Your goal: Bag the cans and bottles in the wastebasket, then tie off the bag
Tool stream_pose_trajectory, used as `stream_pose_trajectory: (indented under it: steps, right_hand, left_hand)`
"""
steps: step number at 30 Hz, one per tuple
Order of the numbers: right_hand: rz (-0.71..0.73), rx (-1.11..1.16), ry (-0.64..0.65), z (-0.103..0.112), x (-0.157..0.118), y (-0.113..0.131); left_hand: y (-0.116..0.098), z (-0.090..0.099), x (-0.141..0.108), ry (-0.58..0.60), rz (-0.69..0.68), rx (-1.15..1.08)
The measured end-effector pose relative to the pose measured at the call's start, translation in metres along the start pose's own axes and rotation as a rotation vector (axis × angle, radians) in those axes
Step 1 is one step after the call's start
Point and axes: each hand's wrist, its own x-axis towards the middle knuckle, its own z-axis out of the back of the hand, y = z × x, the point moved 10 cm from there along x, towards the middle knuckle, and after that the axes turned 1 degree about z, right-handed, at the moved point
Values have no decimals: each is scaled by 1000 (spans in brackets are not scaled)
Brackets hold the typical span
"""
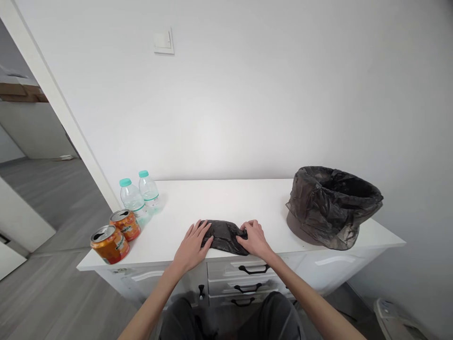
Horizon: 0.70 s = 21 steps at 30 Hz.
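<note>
While flat on the black bag [223, 235], left hand [192, 246] wide, right hand [255, 241] tight on its end.

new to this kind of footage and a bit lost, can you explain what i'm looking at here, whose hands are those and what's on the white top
There is no machine here: these are a person's own bare hands. The single picture comes from a camera on that person's head, looking forward and down, so their arms enter from the bottom.

On the white cabinet top, the left hand lies spread on one end of a folded dark plastic bag, while the right hand grips its other end. To the left stand a nearer can, a farther can and two clear bottles with teal caps. To the right is a brown bin with a dark liner draped over it.
</note>
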Motion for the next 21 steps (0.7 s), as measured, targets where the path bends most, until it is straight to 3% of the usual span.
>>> stream_pose_trajectory:
  steps: [4,8,12,16,19,21]
  right_hand:
    - [56,73,50,11,-18,24]
    - [31,77,26,44,-28,32]
    - [20,-3,-75,79,-20,24]
    - [-52,-173,-215,104,-8,-1]
    - [19,-307,-356,97,-15,-1]
    - [102,-341,-357,67,-27,7]
  left_hand:
    - [9,8,1,-70,98,-112]
    - [22,17,0,-145,241,-204]
    - [21,25,-1,-204,237,-211]
    - [21,24,-3,-219,226,-170]
    - [20,25,-4,-247,211,-131]
    - [18,26,-5,-264,193,-109]
